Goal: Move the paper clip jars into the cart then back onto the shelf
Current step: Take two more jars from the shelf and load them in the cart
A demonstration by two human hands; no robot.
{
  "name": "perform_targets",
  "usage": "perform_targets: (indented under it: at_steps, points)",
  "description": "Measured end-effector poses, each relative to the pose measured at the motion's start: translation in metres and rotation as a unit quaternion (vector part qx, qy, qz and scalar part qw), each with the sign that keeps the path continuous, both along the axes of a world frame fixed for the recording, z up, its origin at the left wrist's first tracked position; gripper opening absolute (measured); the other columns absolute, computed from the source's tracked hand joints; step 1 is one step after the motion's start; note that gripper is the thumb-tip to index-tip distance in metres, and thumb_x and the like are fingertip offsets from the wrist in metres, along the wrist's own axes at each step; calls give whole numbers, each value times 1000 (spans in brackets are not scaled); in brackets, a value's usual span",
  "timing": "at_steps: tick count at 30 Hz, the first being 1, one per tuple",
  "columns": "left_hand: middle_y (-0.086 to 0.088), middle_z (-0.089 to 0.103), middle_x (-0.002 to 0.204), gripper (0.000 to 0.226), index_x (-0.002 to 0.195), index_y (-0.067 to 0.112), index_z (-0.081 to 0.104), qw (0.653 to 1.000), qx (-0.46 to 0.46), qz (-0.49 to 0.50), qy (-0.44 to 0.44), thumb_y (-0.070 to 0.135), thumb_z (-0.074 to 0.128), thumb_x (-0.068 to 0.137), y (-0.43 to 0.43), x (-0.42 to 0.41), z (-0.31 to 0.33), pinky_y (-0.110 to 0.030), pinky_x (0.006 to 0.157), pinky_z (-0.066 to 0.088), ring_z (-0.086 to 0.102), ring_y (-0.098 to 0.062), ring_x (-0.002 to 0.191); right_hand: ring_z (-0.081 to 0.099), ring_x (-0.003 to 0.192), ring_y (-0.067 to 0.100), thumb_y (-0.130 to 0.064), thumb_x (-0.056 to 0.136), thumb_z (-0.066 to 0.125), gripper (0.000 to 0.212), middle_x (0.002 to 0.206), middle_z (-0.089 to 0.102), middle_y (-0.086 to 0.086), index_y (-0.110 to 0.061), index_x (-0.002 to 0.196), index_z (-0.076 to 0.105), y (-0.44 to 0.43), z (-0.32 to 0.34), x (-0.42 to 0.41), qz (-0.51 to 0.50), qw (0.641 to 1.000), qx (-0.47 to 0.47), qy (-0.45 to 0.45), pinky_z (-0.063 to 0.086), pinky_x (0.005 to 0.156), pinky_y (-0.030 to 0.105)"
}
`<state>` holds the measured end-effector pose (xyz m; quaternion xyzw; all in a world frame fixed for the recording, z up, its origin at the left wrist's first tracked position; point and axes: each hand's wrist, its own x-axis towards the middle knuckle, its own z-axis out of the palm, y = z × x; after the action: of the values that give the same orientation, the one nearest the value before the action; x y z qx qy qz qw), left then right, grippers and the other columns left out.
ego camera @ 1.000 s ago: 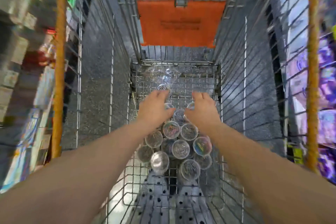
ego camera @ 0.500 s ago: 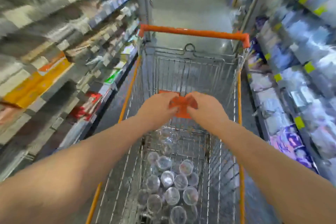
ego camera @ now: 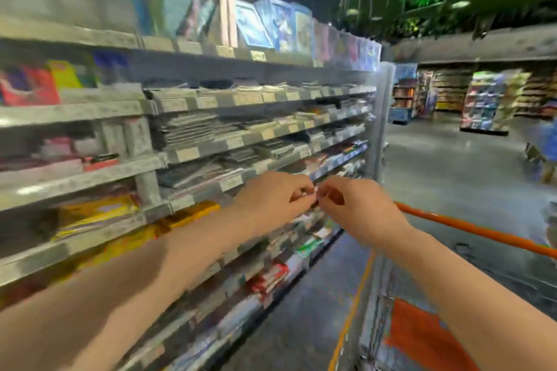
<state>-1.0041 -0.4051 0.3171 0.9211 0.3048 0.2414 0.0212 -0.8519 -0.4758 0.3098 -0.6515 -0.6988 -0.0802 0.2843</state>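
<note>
Curled fingers point(ego camera: 301, 190) of the left hand point(ego camera: 271, 202) and right hand point(ego camera: 361, 211) pinch a small pale object point(ego camera: 316, 193), too blurred to call a paper clip jar. It is raised before the shelf point(ego camera: 193, 153), with the cart point(ego camera: 470, 227) beside. The return leg seems underway; what remains is unseen.

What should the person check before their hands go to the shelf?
1. Hands up by the shelf: ok; the left hand and right hand are raised in front of it.
2. Something gripped: ok; both hands seem to pinch a small pale thing between them.
3. What it is: cannot tell, too blurred.
4. Free spot on the shelf: cannot tell, blurred.
5. The cart is near: ok; its orange handle is beside the right arm.
</note>
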Motion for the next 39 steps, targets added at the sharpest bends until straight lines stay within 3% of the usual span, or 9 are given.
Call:
perform_targets:
  at_steps: [5,10,14,19,27,31,34,37,39]
  points:
    - [5,70,93,24,103,26,66,994,68,83,7,40,49,92,6,-142,45,-35,75,49,61,-13,85,55,72,13,-28,92,53,12,77,61,-6,-23,95,63,34,39,-128,104,993,56,-19,36,56,26]
    - [6,67,81,21,93,26,63,982,92,160,38,41,48,92,12,-289,74,-35,72,48,60,-13,77,55,76,12,-31,91,51,15,76,56,-10,-25,98,63,73,64,-266,169,981,91,-30,40,63,28]
    - [12,55,69,21,92,25,65,959,113,257,35,40,50,91,18,-391,96,-28,63,37,50,-12,72,54,76,8,-30,90,52,12,77,59,-13,-29,94,63,108,82,-371,229,969,92,-11,41,62,27]
    - [3,69,92,24,100,24,64,929,118,346,65,40,49,92,33,-494,113,-32,75,48,60,-17,86,55,74,9,-28,89,54,8,71,56,-15,-32,87,61,153,96,-475,299,949,103,11,40,63,28]
    - [5,68,101,26,114,27,59,892,105,439,41,36,50,91,96,-616,119,-27,81,47,60,-13,92,56,82,8,-25,88,53,14,87,61,-11,-26,98,63,253,113,-585,392,912,117,4,45,74,27]
    - [5,65,108,32,121,26,55,877,113,461,77,34,52,91,130,-664,136,-31,87,45,58,-14,100,54,79,10,-24,87,54,10,77,55,-15,-31,91,60,313,141,-628,436,891,115,-45,44,75,28]
    - [3,64,111,33,119,22,56,861,99,488,104,38,53,90,163,-700,149,-31,87,45,58,-14,102,54,80,11,-31,86,53,9,79,57,-12,-26,92,59,365,162,-667,434,890,90,-109,46,76,28]
    - [3,65,95,35,101,18,62,827,29,545,137,49,49,90,196,-731,156,-25,69,43,58,-11,81,52,79,4,-33,88,55,9,86,55,-16,-28,96,57,400,177,-703,465,871,19,-155,40,73,8]
    - [7,61,108,37,116,24,57,831,31,529,170,48,49,90,214,-746,159,-22,76,39,54,-10,89,55,84,6,-36,87,58,13,92,56,-17,-35,100,56,416,184,-723,483,854,-26,-190,41,75,12]
